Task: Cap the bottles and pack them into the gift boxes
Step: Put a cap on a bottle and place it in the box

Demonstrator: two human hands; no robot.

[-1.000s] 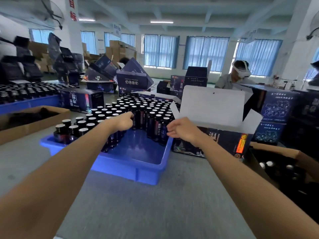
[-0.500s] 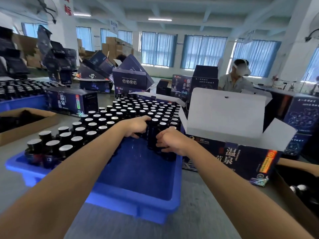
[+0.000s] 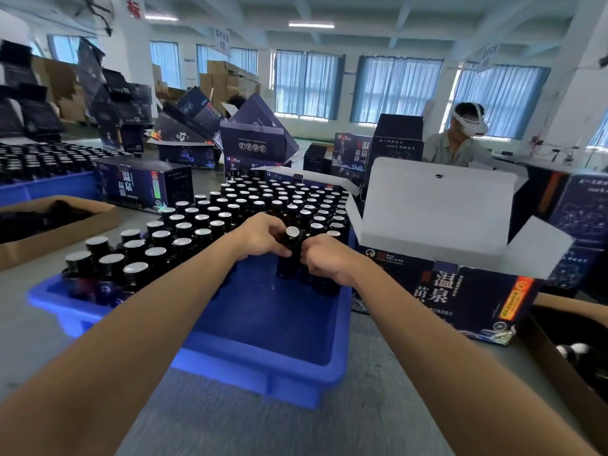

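Head view, packing bench.

- Blue plastic crate (image 3: 250, 363) sits on the grey surface (image 3: 230, 422). Its far half is packed with upright dark bottles (image 3: 269, 199) with silver-topped caps; the near half is bare floor.
- Both hands work at the near edge of that block. Left hand (image 3: 260, 236): grip closed, fingers and thumb curled round the shoulder of one capped bottle (image 3: 291, 255).
- Right hand (image 3: 324, 258): grip also closed, fist tight against the same bottle's right side. Whether it also takes in a neighbour below is hidden by the knuckles.
- The bottle stands upright inside the crate, cap (image 3: 292, 232) showing between the two hands.
- Open gift box (image 3: 454, 291) lies just right of the crate, white lid flap (image 3: 434, 205) raised, mouth facing up.

Step, as I judge it: picking capped bottles out for packing, or a last twist of the cap; I cannot tell which.

The next move calls for a straight lift clear of the neighbours, a short carry right over the crate wall, and an upright drop into the box.
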